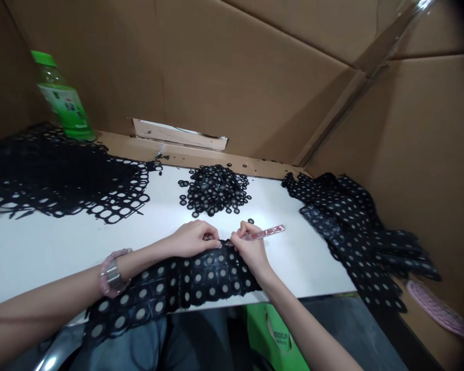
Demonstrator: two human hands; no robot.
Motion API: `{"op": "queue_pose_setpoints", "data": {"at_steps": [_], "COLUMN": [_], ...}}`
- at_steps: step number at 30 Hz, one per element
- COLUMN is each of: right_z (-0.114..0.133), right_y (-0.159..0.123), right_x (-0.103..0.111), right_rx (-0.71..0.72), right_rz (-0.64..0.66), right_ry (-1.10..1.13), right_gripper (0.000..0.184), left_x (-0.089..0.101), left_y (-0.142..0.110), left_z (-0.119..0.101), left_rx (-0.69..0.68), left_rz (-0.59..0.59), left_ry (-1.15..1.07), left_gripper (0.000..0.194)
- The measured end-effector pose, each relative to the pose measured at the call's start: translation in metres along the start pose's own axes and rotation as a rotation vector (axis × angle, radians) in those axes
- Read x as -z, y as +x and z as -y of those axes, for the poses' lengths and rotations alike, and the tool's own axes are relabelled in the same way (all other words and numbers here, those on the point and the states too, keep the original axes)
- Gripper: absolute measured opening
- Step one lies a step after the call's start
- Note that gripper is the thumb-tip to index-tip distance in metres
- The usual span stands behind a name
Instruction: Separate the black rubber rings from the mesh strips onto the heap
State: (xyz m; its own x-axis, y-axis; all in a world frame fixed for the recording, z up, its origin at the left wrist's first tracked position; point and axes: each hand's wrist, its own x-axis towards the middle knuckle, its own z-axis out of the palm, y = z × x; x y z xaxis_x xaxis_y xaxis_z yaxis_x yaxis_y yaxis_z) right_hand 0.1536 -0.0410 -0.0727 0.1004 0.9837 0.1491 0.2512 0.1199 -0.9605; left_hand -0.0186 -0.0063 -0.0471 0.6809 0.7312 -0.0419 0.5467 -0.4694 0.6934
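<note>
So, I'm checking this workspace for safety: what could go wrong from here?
The left hand is close to the tip of the pen-like tool in the right hand; a slip might catch it.
The dotted black sheet overhangs the table edge and could slide off.
A knock might scatter the loose round pieces.

"What's counted around the hands (197, 239)?"
"Two hands, one slim tool (269, 232), one disc pile (216, 188) at twelve o'clock, one dotted heap (344, 221) at three, one netting heap (73, 172) and one bottle (70, 111) at ten"
"Discs (195, 214)?"
"Dozens, perhaps; they overlap"
</note>
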Motion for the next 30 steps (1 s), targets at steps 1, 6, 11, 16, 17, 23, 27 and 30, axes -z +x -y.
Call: {"op": "queue_pose_setpoints", "data": {"at_steps": [1,6,11,16,17,23,27,30], "right_z": [0.001,0.006,0.008,0.006,0.006,0.007,0.006,0.003], "right_y": [0.000,-0.001,-0.004,-0.001,-0.001,-0.012,-0.016,-0.016], "right_x": [0.000,-0.001,-0.006,-0.002,0.000,0.004,0.003,0.004], "right_rx": [0.001,0.039,0.125,0.042,0.006,-0.028,-0.039,-0.031], "right_rz": [0.002,0.019,0.033,0.001,-0.019,-0.014,-0.019,0.028], "right_ry": [-0.020,-0.098,-0.204,0.012,0.106,0.215,0.192,0.081], "right_gripper": [0.024,0.023,0.025,0.027,0.027,0.029,0.028,0.026], "left_x": [0.000,-0.002,-0.004,-0.002,-0.002,-0.005,-0.008,-0.012], "left_y": [0.000,-0.001,0.000,-0.001,-0.001,-0.006,-0.007,-0.006], "left_z": [0.000,0.001,0.007,0.003,0.000,-0.013,-0.009,-0.003], "left_rx": [-0.005,-0.014,-0.014,-0.013,0.008,0.112,0.117,0.101], "left_rz": [0.002,-0.003,0.032,0.062,0.054,0.004,0.008,-0.002], "left_ry": [-0.003,-0.028,-0.164,-0.111,-0.074,0.063,0.044,-0.016], "left_gripper": [0.026,0.024,0.026,0.026,0.026,0.032,0.028,0.026]}}
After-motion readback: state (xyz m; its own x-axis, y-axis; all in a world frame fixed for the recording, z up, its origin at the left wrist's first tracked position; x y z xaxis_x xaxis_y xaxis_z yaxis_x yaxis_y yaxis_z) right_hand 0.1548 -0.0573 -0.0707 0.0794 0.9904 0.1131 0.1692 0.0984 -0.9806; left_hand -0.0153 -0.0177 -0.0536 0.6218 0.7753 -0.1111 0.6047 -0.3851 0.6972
